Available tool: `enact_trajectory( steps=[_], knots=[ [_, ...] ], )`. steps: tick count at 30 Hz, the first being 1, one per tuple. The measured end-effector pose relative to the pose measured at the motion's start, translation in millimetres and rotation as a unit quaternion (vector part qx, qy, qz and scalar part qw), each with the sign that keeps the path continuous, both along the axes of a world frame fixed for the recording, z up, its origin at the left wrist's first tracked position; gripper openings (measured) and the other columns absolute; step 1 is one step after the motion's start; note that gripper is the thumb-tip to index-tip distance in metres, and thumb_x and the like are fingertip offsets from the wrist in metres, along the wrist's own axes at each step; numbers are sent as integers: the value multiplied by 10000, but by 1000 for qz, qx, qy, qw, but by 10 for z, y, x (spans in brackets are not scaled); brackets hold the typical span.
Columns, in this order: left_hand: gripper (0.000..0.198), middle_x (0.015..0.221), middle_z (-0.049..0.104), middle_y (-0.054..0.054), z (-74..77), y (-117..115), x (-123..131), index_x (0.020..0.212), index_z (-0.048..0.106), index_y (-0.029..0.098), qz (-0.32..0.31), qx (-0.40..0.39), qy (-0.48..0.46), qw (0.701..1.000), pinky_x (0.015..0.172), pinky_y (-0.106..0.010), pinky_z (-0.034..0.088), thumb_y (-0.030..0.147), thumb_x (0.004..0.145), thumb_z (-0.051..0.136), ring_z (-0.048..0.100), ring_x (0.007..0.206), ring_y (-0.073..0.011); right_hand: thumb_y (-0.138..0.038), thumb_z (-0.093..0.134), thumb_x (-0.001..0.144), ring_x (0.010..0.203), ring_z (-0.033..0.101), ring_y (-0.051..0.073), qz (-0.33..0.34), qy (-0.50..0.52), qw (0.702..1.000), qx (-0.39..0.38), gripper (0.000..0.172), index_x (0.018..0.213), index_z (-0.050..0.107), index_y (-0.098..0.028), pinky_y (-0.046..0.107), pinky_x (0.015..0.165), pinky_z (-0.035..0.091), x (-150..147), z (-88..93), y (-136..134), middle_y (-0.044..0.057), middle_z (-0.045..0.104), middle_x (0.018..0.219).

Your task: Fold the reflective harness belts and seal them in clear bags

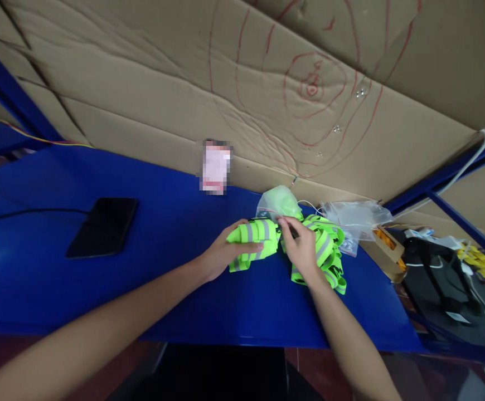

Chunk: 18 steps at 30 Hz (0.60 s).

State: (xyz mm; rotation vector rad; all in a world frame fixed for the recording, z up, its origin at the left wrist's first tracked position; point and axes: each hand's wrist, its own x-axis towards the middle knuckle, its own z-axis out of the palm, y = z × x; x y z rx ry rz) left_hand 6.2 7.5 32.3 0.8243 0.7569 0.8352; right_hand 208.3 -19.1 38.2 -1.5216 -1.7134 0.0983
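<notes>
My left hand (221, 253) grips a folded neon-green reflective vest bundle (255, 239) with grey stripes, thumb on top of it. My right hand (299, 245) pinches the same bundle at its right end, fingers closed near a dark strap. Under and to the right of that hand lies a loose pile of more neon-green reflective straps (328, 250). All rest on a blue table (163, 289).
A black phone (102, 226) with a cable lies at the left of the table. Clear plastic bags (353, 220) sit behind the pile. A cardboard wall (242, 89) backs the table. A small box (382, 248) and black gear (439, 278) lie off the right edge.
</notes>
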Motion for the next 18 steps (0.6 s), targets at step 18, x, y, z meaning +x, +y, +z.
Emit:
enact_trajectory(
  steps=[18],
  knots=[
    [611, 1060, 779, -47, 28, 95, -29, 1113, 713, 222, 52, -30, -64, 996, 759, -303, 585, 241, 568, 987, 743, 919, -221, -217, 550, 985, 879, 652, 200, 26, -38, 994, 98, 203, 1154, 663, -223, 367, 866, 542, -81, -85, -59, 55, 666, 953]
  ],
)
